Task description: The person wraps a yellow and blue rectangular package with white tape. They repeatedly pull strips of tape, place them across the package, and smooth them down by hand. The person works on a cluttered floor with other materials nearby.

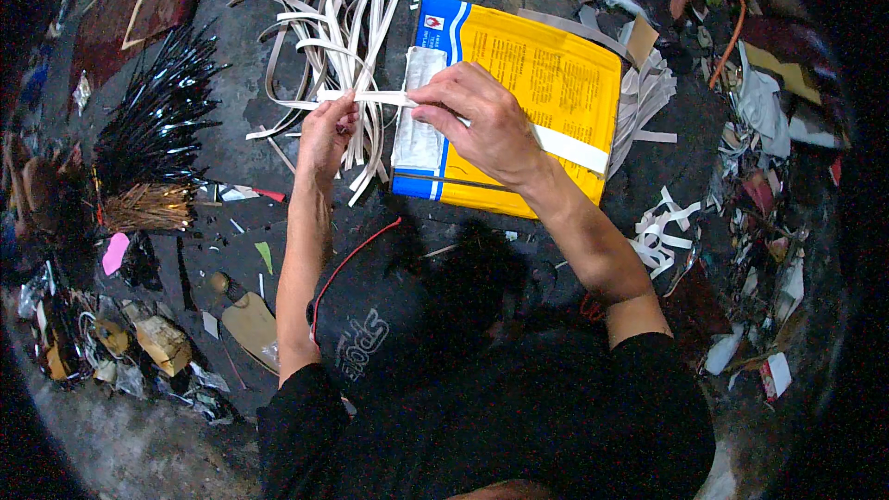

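Note:
A flat white strip [381, 98] is stretched between my two hands. My left hand [324, 134] pinches its left end, over a loose pile of white and greyish strips [347, 37]. My right hand [486, 120] pinches the strip farther along, above a yellow and blue printed panel [528, 65]. Beyond the right hand, a white band [572, 148] lies across the panel; whether it is the same strip is hidden by the hand. Under the strip, on the panel's left part, rests a whitish pad [419, 130].
More strips fan out past the panel's right side [648, 93], and curled white offcuts [665, 236] lie nearer. On the left are a bundle of shiny black strands [157, 111] and brown sticks [148, 207]. Scraps and litter [750, 185] spread along the right.

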Motion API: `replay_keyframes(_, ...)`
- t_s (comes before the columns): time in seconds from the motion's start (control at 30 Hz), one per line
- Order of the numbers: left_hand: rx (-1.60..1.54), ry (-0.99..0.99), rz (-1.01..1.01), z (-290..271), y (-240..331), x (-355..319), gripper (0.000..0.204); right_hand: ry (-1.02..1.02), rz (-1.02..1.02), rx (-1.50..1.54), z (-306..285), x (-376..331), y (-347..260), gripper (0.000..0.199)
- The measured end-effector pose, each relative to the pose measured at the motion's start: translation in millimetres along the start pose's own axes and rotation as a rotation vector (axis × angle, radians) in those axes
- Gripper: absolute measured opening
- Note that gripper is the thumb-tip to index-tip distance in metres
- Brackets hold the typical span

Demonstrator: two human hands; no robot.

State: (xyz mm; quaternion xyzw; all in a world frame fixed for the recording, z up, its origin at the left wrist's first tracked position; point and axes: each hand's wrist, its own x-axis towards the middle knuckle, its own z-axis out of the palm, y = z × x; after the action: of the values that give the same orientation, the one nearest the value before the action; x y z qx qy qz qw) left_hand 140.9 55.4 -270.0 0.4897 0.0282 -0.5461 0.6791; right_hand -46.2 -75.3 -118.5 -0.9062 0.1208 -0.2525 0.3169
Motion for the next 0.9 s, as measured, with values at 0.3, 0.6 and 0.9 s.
replay_keyframes(0.3, -0.002, -0.115, 0.075, 88.3, 31.8, -78.1, 0.028, 0.025, -0.037, -0.033, -0.1, 1.0, 3.4, 0.016)
replay_keyframes(0.6, 0.099, -0.024, 0.01, 57.3, 17.7, -49.6, 0.015, 0.025, -0.025, -0.015, -0.6, -1.3, 3.9, 0.014)
replay_keyframes(0.9, -0.241, -0.025, -0.005, 4.1, 3.4, -4.8, 0.026, 0.007, -0.036, -0.025, -0.4, 1.1, 0.2, 0.013)
